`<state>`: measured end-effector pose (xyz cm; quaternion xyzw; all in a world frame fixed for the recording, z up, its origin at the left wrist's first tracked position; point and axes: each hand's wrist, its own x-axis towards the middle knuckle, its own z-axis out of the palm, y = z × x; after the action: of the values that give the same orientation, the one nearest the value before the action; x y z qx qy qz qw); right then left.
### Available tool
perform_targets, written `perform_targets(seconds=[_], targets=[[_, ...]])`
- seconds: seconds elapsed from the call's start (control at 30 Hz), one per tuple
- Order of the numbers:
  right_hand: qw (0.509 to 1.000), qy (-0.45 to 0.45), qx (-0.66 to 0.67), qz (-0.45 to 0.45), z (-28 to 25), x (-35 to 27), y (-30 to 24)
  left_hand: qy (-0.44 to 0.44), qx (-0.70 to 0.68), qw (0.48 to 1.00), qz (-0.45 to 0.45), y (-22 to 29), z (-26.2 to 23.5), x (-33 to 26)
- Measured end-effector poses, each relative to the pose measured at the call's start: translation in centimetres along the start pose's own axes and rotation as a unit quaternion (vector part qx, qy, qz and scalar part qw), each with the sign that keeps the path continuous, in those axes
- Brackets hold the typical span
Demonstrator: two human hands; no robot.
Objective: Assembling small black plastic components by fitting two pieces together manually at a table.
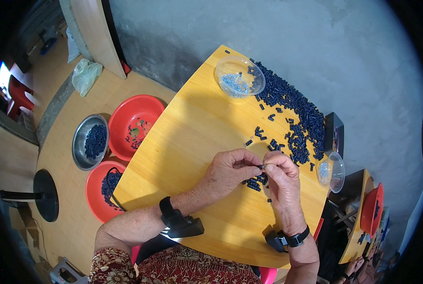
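Note:
My left hand and my right hand meet over the yellow table, fingertips close together. The left thumb and forefinger pinch a small dark blue plastic piece. Against its end, the right thumb and forefinger are closed on a tiny part, too small to name. Just below the fingers lies a little group of the same dark pieces. A larger heap of them spreads along the table's far right edge, with several loose ones between heap and hands.
Clear plastic bowls with small shiny parts stand at the far corner and the right edge. On the floor at left are two red basins and a steel bowl. At right, another person's hands show near a red basin.

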<state>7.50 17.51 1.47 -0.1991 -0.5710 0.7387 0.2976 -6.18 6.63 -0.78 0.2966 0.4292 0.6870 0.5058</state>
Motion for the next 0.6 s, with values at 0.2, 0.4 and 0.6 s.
perform_targets(seconds=[0.2,0.4,0.6], targets=[[1.000,-0.019,-0.004,-0.010,0.23,-0.17,0.06,0.004,-0.001,0.999,-0.032,-0.03,0.04,-0.23],[0.993,-0.024,-0.098,-0.060,0.45,-0.13,-0.25,0.000,-0.021,0.999,-0.030,-0.27,0.15,-0.18],[0.985,-0.015,-0.152,-0.081,0.20,-0.37,-0.19,-0.004,-0.026,0.999,-0.020,-0.37,0.06,-0.08]])
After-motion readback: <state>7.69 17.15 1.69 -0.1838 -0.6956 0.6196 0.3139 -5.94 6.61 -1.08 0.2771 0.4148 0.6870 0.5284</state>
